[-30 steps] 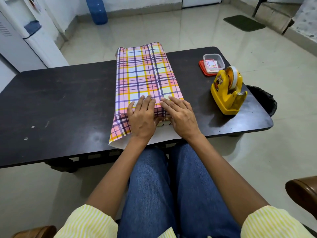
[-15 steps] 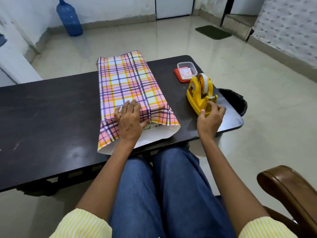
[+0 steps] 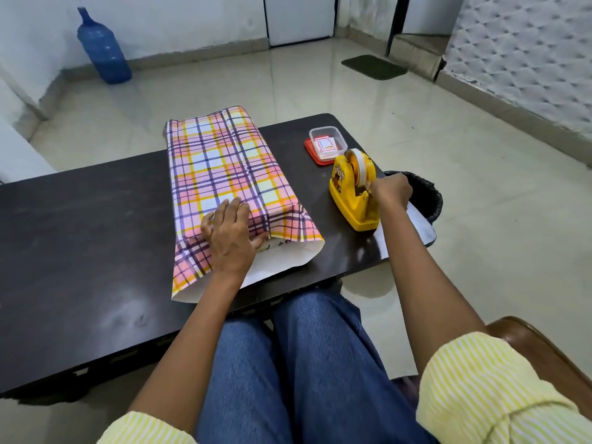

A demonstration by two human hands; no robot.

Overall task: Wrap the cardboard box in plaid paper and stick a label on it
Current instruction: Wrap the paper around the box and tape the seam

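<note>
The box lies on the dark table [image 3: 80, 225], covered in pink, yellow and purple plaid paper [image 3: 221, 168]. Its near end is open, where white paper underside and a bit of cardboard show. My left hand [image 3: 229, 233] lies flat over the near edge of the box and holds the folded paper down. My right hand [image 3: 389, 192] is at the cutter end of the yellow tape dispenser [image 3: 350, 190], fingers curled as they pinch at the tape end. A clear tub of labels [image 3: 326, 142] on a red lid stands behind the dispenser.
A black bin [image 3: 426, 193] sits just past the table's right edge, under my right hand. A brown chair arm [image 3: 531, 350] is at my right elbow. A blue water bottle [image 3: 102, 49] stands on the floor far left.
My right hand left the box, went to the tape dispenser and moved up to its cutter. My left hand stayed pressing the paper. My head turned right.
</note>
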